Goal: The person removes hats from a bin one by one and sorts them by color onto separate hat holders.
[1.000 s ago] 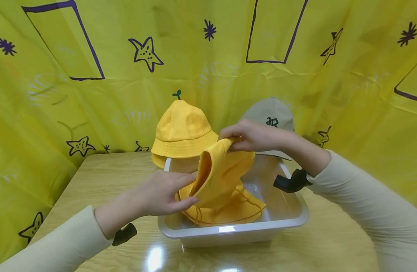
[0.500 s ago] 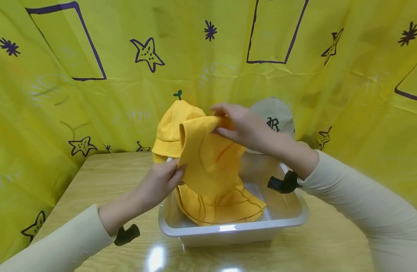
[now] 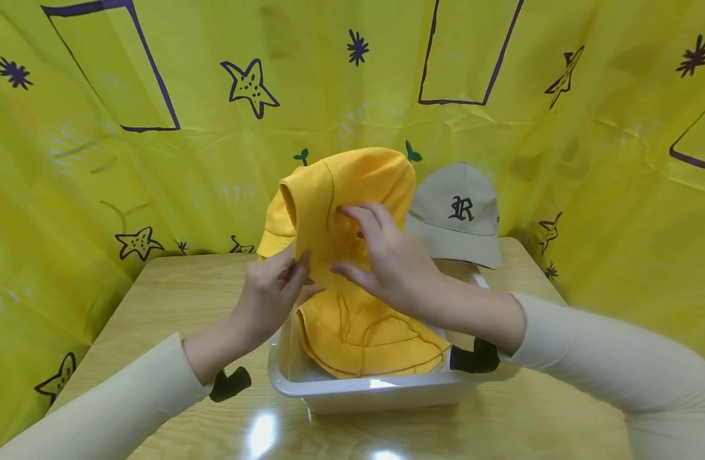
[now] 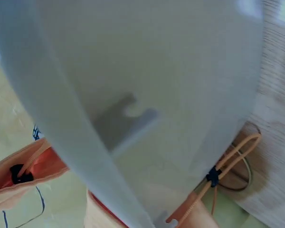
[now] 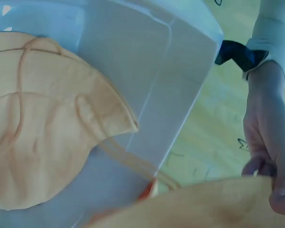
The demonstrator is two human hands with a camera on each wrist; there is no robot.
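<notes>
A yellow bucket hat (image 3: 364, 179) with a green sprout on its crown is held up above the bin, tilted on its side. My left hand (image 3: 266, 287) pinches its brim between thumb and fingers, also visible in the right wrist view. In front of the hat's side, my right hand (image 3: 398, 265) has thumb and fingers spread apart, holding nothing; whether its fingertips touch the cloth I cannot tell. Below, a second yellow bucket hat (image 3: 381, 351) with a loose cord lies inside the grey-white plastic bin (image 3: 329, 388).
Behind the raised hat stands another yellow bucket hat (image 3: 274, 223), mostly hidden. At the back right is a beige baseball cap (image 3: 453, 214) with a dark letter R. Everything sits on a wooden table (image 3: 191, 300) before a yellow patterned curtain (image 3: 191, 153).
The yellow hat has been raised from low over the bin and turned. My left hand has come to pinch its brim. My right hand has released the upper brim and moved lower.
</notes>
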